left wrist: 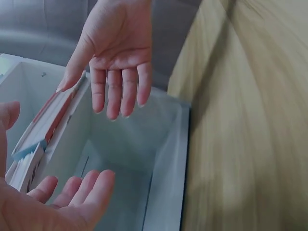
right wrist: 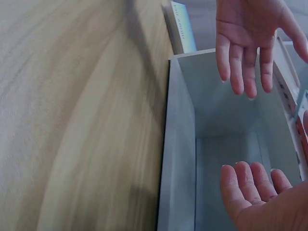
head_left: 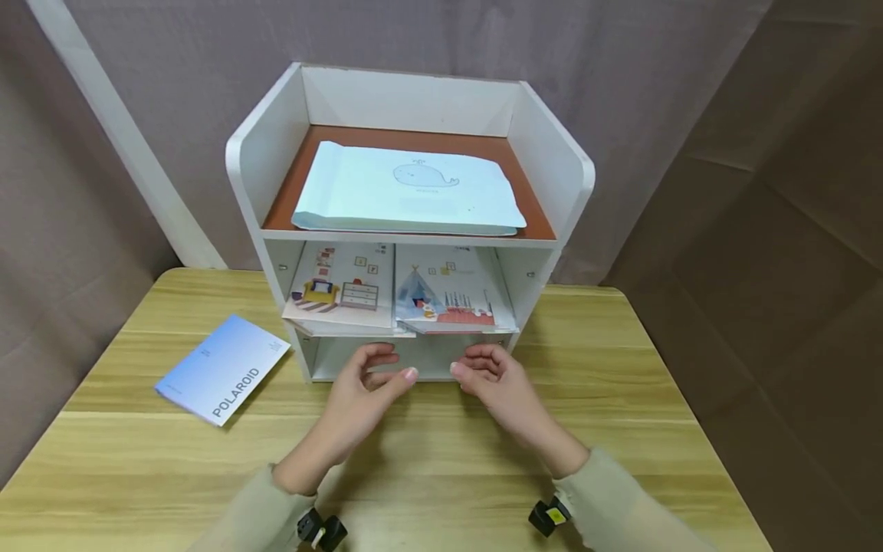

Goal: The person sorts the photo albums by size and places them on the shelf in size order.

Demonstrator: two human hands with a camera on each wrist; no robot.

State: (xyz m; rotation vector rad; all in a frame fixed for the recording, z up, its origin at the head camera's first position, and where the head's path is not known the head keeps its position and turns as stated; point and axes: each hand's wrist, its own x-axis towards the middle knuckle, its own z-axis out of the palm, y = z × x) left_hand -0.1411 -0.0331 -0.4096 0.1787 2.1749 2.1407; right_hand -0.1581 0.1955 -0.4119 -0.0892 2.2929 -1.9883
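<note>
Both hands are held in front of the lowest compartment (head_left: 433, 354) of a small white shelf unit (head_left: 414, 100). My left hand (head_left: 366, 392) has its fingers loosely bent, with nothing between them. Facing it across a gap, my right hand (head_left: 502, 387) holds nothing either, and its relaxed fingers show in the right wrist view. Just above the fingertips, two illustrated books lie side by side on the middle shelf. The left book (head_left: 345, 268) pictures a yellow armchair and a dresser; the right book (head_left: 476, 268) pictures a blue tent. Their front edges reach the shelf's front.
A white pouch (head_left: 386, 192) with a whale drawing lies on the brown top shelf (head_left: 414, 139). Left of the unit, a blue and white POLAROID booklet (head_left: 224, 368) lies on the wooden table (head_left: 621, 368). Grey curtains hang behind the table.
</note>
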